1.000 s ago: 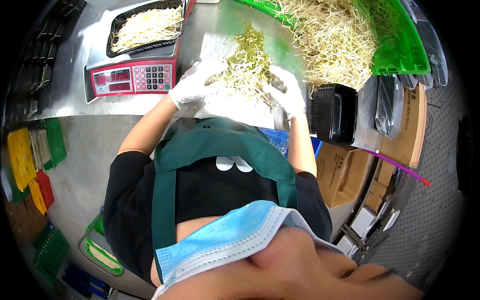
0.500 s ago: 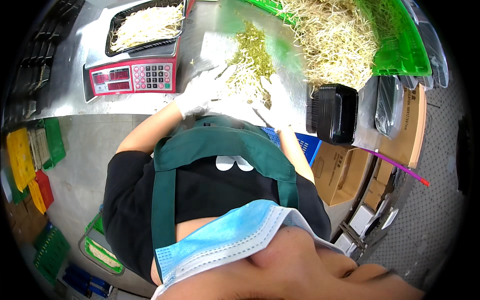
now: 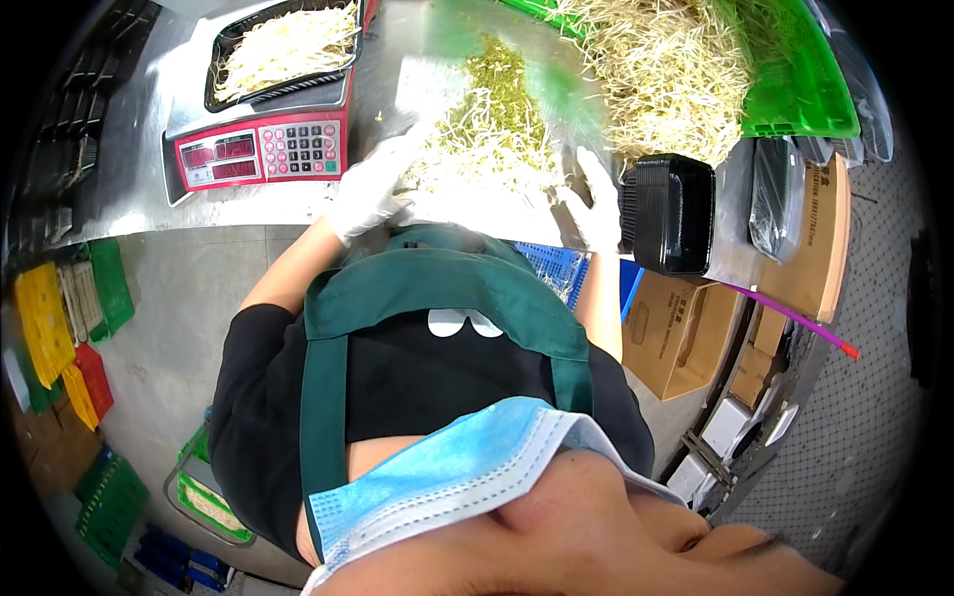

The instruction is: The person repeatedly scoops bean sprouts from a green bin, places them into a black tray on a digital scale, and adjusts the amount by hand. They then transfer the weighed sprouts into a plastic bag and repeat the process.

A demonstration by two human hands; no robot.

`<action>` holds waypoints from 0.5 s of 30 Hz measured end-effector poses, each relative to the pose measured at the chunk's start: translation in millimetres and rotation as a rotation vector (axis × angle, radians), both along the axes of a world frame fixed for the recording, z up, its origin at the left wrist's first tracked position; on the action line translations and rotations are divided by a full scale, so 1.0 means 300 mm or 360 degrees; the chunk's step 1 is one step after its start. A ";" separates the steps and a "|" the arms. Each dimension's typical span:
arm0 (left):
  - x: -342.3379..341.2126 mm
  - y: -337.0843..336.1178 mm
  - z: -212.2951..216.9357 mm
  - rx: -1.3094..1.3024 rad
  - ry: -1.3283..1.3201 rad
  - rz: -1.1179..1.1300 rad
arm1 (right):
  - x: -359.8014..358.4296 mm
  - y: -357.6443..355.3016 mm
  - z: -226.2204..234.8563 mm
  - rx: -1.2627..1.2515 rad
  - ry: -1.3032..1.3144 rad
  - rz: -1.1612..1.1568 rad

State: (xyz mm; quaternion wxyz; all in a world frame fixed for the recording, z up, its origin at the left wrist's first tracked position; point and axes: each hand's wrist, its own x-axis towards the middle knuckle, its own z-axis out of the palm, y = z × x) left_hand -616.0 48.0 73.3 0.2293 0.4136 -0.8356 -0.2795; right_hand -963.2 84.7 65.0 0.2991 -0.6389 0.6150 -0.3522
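Observation:
On the metal table before me lies a loose heap of bean sprouts [image 3: 487, 144], pale stems near me and greenish hulls at its far end. My left hand [image 3: 376, 189], in a white glove, is at the heap's left edge with its fingers stretched out. To the right of the sprouts is my right hand [image 3: 594, 204], also gloved, fingers spread and nothing in them. Right beside it stand nested black plastic trays [image 3: 672, 214]. A black tray of sprouts [image 3: 283, 55] rests on the red scale [image 3: 260, 149] at the far left.
A green crate [image 3: 795, 94] at the far right has a big mass of sprouts [image 3: 671, 84] spilling toward me. Below the table edge are a blue basket [image 3: 552, 266] and a cardboard box [image 3: 671, 343]. A purple stick [image 3: 795, 318] juts out at the right.
Both hands have moved apart, the left hand leftward and the right hand rightward. The sprouts between them now lie more widely spread.

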 end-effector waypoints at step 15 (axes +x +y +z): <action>-0.115 -0.107 -0.033 -0.0131 -0.0153 -0.0154 | 0.107 -0.041 -0.052 -0.0035 0.0058 0.0185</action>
